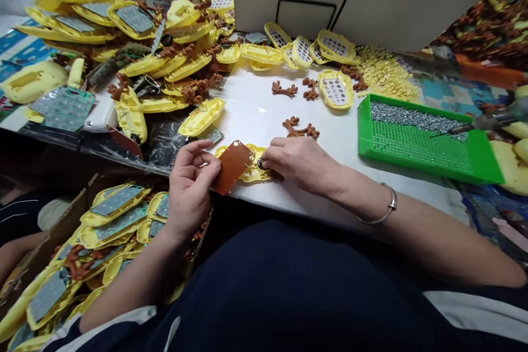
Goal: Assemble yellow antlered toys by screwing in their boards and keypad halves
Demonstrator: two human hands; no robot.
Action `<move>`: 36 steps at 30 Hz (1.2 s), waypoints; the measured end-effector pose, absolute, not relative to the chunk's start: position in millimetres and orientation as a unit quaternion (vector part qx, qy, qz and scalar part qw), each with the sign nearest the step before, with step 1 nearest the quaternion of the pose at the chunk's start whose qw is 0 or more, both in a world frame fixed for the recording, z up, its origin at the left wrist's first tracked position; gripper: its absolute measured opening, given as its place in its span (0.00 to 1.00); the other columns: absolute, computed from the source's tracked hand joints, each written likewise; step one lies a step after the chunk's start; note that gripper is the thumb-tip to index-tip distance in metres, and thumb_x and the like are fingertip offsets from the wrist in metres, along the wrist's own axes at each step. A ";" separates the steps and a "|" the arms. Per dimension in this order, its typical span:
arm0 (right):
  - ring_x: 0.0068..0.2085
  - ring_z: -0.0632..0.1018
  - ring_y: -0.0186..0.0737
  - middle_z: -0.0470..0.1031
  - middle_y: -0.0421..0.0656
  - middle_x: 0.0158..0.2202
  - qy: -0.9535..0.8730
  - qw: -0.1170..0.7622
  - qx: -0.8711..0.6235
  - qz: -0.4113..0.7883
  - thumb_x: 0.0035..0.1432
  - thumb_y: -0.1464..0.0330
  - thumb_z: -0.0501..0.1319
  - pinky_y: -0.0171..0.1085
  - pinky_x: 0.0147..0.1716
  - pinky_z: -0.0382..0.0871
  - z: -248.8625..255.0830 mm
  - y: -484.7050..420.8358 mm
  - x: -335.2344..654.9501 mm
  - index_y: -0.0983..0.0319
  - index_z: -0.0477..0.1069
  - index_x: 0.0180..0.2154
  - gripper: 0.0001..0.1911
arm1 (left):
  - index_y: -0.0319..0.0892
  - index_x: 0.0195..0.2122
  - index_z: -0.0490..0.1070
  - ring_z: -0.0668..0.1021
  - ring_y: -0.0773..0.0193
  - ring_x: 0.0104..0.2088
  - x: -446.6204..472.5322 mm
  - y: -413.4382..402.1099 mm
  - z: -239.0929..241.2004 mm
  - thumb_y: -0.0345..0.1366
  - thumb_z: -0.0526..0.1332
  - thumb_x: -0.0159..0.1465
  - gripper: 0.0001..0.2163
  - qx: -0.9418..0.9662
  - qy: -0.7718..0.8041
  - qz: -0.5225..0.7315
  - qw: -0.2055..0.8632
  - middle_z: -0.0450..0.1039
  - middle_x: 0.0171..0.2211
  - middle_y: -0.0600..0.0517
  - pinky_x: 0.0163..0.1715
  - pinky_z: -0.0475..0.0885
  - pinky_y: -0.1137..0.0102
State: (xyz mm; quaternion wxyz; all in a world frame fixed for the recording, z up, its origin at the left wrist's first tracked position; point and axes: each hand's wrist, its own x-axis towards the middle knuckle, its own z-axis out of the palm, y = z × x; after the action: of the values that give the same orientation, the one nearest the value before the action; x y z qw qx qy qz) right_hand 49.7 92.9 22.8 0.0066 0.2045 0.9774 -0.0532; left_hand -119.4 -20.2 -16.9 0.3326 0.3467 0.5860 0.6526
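My left hand (193,181) pinches a brown circuit board (234,169) by its left edge and holds it tilted at the front edge of the white work surface. Partly behind the board lies a yellow plastic shell (256,175). Over the shell's right side, my right hand (295,162) has its fingertips closed on a small round black part (261,163), perhaps a speaker. Just beyond that hand are brown antler-shaped pieces (300,128). To the left, another yellow shell (202,116) rests on the surface.
A green tray (429,146) of small metal screws stands at right, with an electric screwdriver (490,121) above it. Small yellow parts (383,74) are heaped behind. Yellow shells (136,16) pile up at left. A cardboard box (93,192) of shells with boards stands lower left, beside another person's arm (18,256).
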 end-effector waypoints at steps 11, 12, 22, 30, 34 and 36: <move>0.34 0.73 0.34 0.74 0.44 0.34 0.896 -0.383 0.173 -0.143 0.65 0.71 0.53 0.34 0.32 0.67 3.5 76.9 60.2 0.63 0.72 0.38 0.09 | 0.44 0.51 0.64 0.74 0.65 0.29 -116.9 -10.7 -10.2 0.47 0.54 0.66 0.17 0.544 0.584 0.555 0.234 0.70 0.34 0.51 0.29 0.72 0.69; 0.34 0.73 0.33 0.73 0.43 0.33 0.861 -0.396 0.217 -0.233 0.64 0.70 0.55 0.34 0.33 0.67 2.8 80.5 61.7 0.63 0.71 0.36 0.07 | 0.44 0.53 0.64 0.75 0.62 0.35 -122.4 -7.3 -12.6 0.47 0.57 0.64 0.18 0.592 0.593 0.525 0.148 0.71 0.37 0.49 0.35 0.73 0.66; 0.20 0.69 0.24 0.68 0.34 0.20 0.506 -0.350 0.416 -0.670 0.57 0.64 0.63 0.25 0.19 0.65 -5.7 95.2 78.5 0.62 0.64 0.27 0.12 | 0.39 0.54 0.64 0.75 0.55 0.44 -106.4 2.9 -32.1 0.41 0.57 0.65 0.19 0.761 0.576 0.299 0.010 0.74 0.45 0.44 0.46 0.70 0.60; 0.20 0.70 0.25 0.69 0.33 0.21 0.482 -0.381 0.421 -0.667 0.48 0.56 0.70 0.25 0.19 0.66 -14.0 90.2 119.9 0.62 0.65 0.27 0.19 | 0.40 0.54 0.66 0.74 0.53 0.44 -72.1 -0.2 -28.7 0.43 0.57 0.64 0.19 0.754 0.596 0.275 0.008 0.74 0.47 0.44 0.43 0.67 0.59; 0.22 0.70 0.26 0.68 0.33 0.21 0.501 -0.391 0.403 -0.659 0.47 0.54 0.69 0.27 0.21 0.66 -12.5 86.2 123.9 0.62 0.65 0.28 0.21 | 0.40 0.54 0.67 0.73 0.51 0.48 -68.6 7.9 -23.1 0.48 0.60 0.62 0.23 0.756 0.585 0.293 0.018 0.72 0.49 0.43 0.46 0.66 0.58; 0.22 0.70 0.26 0.67 0.33 0.21 0.544 -0.389 0.377 -0.641 0.50 0.53 0.67 0.28 0.22 0.66 -6.1 84.1 120.6 0.61 0.64 0.28 0.20 | 0.42 0.51 0.69 0.73 0.52 0.48 -66.8 14.2 -19.8 0.50 0.63 0.59 0.23 0.750 0.584 0.305 0.056 0.73 0.49 0.44 0.48 0.66 0.58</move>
State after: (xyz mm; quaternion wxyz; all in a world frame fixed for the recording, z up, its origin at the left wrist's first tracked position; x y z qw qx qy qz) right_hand 120.6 84.1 -6.1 -0.3889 0.3773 0.5435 -0.6411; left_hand -66.8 14.2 -19.8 0.0558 0.7498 0.5845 0.3051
